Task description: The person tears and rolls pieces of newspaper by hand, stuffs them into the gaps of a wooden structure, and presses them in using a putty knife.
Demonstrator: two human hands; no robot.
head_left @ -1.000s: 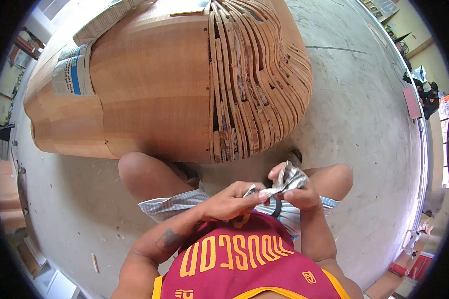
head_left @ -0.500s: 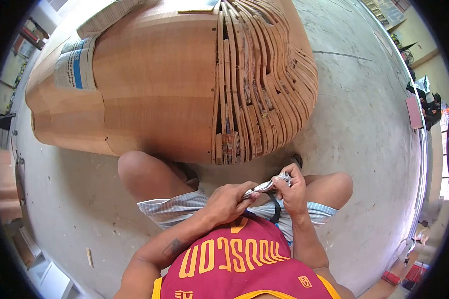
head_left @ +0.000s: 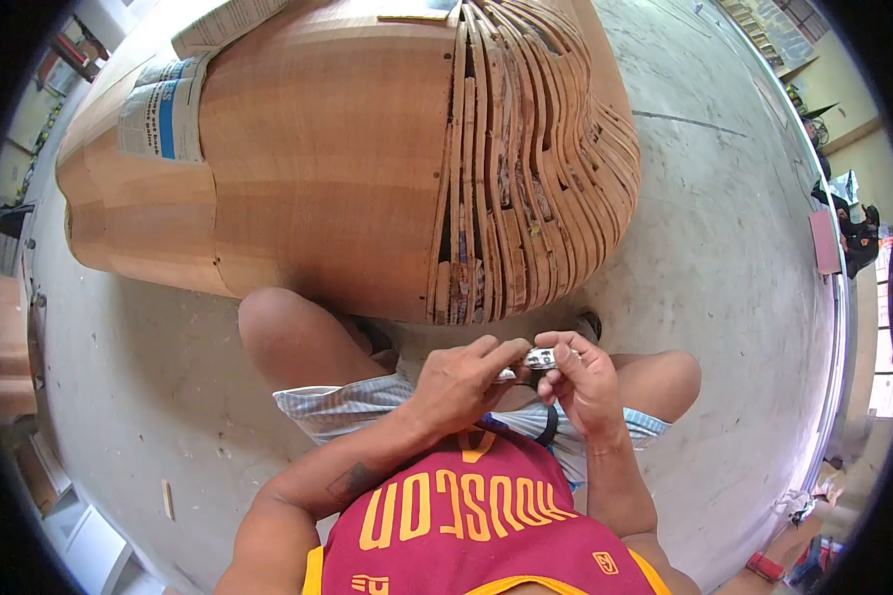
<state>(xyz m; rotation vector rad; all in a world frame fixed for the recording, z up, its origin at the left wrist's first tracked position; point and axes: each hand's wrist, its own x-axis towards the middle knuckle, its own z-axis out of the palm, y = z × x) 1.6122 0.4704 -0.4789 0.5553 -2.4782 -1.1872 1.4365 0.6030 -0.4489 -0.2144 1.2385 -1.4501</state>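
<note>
1. Your left hand (head_left: 458, 385) and right hand (head_left: 589, 385) pinch the folded paper (head_left: 541, 359) between their fingers, lower centre.
2. The wooden form (head_left: 327, 159) curves its ribbed edge above them.
3. Floor (head_left: 734, 258) stretches along the right.

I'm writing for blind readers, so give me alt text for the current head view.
A person's left hand and right hand hold a small piece of paper between bent knees. Ahead is a large, curved wooden form with narrow slats at its right end and newsprint toward its left.
</note>
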